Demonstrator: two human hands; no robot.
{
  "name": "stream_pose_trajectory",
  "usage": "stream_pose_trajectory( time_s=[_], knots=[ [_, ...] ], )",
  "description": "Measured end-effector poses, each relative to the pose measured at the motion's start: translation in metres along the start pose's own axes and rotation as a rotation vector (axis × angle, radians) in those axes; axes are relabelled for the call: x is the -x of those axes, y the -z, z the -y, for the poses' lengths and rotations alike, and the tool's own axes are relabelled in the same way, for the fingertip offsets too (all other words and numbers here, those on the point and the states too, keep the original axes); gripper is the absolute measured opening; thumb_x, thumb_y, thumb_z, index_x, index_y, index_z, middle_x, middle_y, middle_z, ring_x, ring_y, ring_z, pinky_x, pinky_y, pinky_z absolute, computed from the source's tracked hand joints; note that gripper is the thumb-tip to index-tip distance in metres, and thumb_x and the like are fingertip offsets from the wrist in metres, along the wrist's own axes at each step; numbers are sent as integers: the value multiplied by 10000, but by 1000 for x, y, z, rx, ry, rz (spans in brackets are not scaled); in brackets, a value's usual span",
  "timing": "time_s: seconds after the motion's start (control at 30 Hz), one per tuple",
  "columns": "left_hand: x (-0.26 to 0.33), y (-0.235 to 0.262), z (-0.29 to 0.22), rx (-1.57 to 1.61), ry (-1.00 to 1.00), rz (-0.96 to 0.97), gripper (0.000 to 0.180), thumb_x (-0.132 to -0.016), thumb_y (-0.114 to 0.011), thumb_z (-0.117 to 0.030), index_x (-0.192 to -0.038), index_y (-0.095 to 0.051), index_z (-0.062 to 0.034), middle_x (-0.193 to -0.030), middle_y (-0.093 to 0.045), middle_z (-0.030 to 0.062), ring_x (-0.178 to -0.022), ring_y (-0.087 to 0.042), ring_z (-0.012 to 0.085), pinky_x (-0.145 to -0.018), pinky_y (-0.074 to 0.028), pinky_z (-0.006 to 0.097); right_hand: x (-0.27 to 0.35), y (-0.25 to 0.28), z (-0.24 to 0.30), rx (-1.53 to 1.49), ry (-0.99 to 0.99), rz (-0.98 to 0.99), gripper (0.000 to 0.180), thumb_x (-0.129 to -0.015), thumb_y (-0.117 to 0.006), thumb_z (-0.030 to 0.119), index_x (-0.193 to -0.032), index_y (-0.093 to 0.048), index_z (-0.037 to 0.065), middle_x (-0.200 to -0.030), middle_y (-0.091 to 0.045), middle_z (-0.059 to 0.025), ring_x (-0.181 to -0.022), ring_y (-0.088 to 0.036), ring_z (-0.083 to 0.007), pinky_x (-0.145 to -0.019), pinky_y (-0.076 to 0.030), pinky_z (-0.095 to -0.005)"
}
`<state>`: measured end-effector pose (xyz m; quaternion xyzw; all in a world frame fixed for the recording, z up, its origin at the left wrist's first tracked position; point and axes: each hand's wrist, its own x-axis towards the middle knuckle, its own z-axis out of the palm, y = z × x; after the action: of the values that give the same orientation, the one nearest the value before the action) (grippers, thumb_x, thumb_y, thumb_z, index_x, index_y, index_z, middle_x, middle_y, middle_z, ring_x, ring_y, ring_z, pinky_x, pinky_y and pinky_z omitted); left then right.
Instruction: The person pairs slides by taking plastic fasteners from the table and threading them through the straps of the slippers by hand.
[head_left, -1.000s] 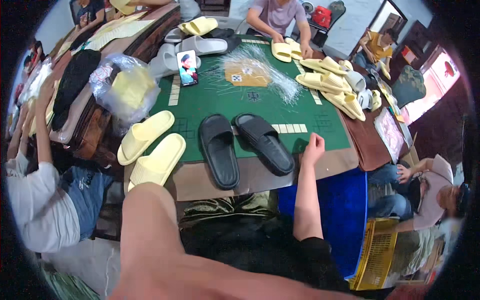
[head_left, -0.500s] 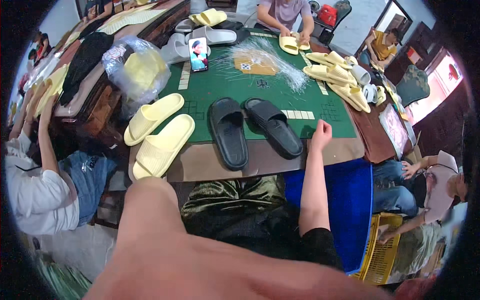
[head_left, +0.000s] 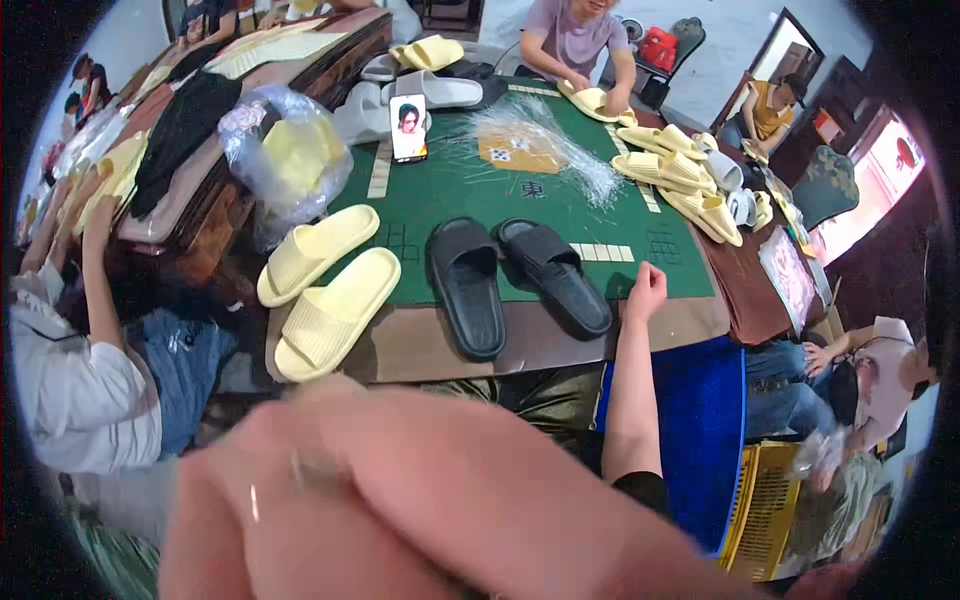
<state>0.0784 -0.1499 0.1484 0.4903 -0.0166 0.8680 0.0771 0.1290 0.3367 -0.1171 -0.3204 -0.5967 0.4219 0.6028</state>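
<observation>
Two black, wide-strapped, rubbery slippers (head_left: 470, 305) lay soles down near the middle of the near side of the counter (head_left: 530, 352), partly on its flat green mat (head_left: 440, 200), straps away from the person, so probably set there for easy reach. Right hand (head_left: 648, 288) rested just beside the right-hand slipper, fingers curled inward, nothing visible in them; likely just parked. Left hand (head_left: 330, 470) was apparently the big blurred skin close to the lens; couldn't tell finger state or any hold. Pale yellow ribbed slippers (head_left: 340, 305) sat left of the black pair, turned at a slant. Slim lit phone (head_left: 408, 128) stood upright before grey rubbery slippers (head_left: 455, 92), seemingly propped on them so its screen faced the person. Loose clear thin plastic strands (head_left: 575, 165) were heaped mid-mat, perhaps central for sharing.
</observation>
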Motion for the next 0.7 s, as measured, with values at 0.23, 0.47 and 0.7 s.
stream_pose_trajectory(
  time_s=[0.23, 0.47, 0.7],
  knots=[
    [18, 56, 53, -1051, 365, 52, 193, -825, -596, -39, -982, -664, 51, -953, -681, 129, -856, -628, 256, -788, -482, 347, 2, -5, 2, -6, 65, -17, 153, -899, -673, 183, -877, -667, 32, -740, -561, 48, -654, -457, -48, -583, -369, -213],
    [122, 109, 95, -1288, 873, 8, 190, -901, -653, -153, -1034, -675, -20, -956, -679, 107, -829, -669, 208, -710, -533, 306, 47, -2, 54, -363, -416, -23, 114, -908, -648, 198, -870, -584, 112, -644, -442, 62, -486, -363, -31, -400, -245, -214],
    [124, 112, 93, -1244, 894, -13, 293, -894, -648, -106, -1163, -621, 6, -1055, -653, 105, -887, -647, 160, -732, -520, 287, 134, -17, 168, -631, -637, 399, 119, -928, -614, 204, -894, -570, 99, -622, -410, 56, -509, -360, -39, -455, -264, -207]
  ],
)
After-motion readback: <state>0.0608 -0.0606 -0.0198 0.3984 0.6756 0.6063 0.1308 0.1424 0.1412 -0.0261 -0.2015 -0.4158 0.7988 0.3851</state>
